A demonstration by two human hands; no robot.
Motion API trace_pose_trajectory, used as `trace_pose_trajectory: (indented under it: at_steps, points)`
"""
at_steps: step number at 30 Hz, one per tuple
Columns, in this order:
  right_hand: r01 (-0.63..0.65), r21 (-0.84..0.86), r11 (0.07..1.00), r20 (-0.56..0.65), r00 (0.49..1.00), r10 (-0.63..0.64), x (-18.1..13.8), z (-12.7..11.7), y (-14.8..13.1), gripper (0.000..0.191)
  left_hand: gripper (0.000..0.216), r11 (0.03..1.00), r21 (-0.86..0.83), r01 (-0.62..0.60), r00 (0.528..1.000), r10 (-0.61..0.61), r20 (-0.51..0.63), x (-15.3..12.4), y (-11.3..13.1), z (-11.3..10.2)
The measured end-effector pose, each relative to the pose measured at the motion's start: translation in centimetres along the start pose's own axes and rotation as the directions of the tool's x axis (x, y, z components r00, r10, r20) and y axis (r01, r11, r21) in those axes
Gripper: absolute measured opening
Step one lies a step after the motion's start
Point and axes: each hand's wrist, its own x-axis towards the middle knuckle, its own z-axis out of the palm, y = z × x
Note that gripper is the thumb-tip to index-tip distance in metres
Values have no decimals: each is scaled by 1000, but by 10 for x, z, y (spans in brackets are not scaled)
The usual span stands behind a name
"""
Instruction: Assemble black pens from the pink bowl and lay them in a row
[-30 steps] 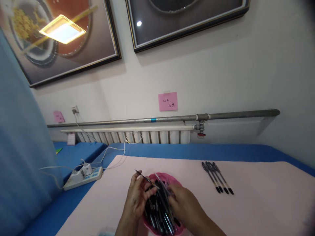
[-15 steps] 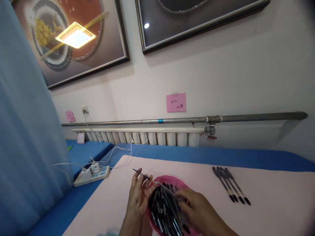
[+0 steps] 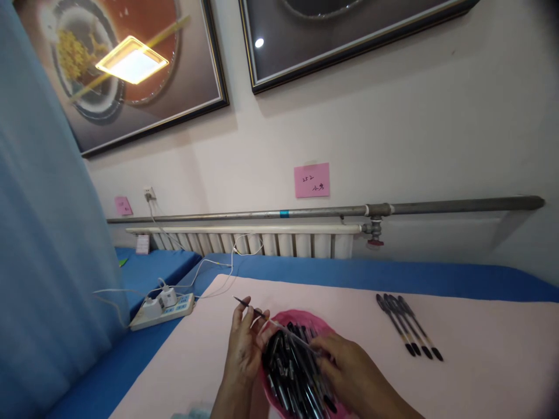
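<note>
Between the fingertips of my left hand (image 3: 245,346) is a thin dark pen refill (image 3: 241,301), its point facing up and left. My right hand (image 3: 345,364) is closed on a clear pen barrel (image 3: 297,338), which lies in line with the refill above the basket. A pale stretch shows between the two; whether the refill reaches inside the barrel I cannot tell. Below both hands, a round pink basket (image 3: 321,321) holds many black and clear pen parts (image 3: 290,372). Several black-capped pens (image 3: 408,326) lie side by side to the right.
Pink paper (image 3: 489,343) covers much of the blue table (image 3: 375,270). At the left is a white power strip (image 3: 174,311) with plugs and cables. A blue curtain (image 3: 52,233) hangs at the far left. A radiator (image 3: 301,244) and pipe (image 3: 458,205) run along the wall.
Both hands, the refill and the barrel keep nearly the same positions. The whole view has shifted very slightly.
</note>
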Motion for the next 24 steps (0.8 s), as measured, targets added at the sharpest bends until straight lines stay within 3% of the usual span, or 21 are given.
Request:
trace_pose_trajectory:
  at_steps: [8, 24]
  points:
    - [35, -169, 985, 6, 999, -34, -3, 3, -3, 29, 51, 1000, 7, 3, 1000, -3, -2, 0, -2, 1]
    - [21, -94, 995, -34, 999, -24, -4, -1, -5, 28, 39, 1000, 22, 3, 1000, -2, -22, -1, 1, 3]
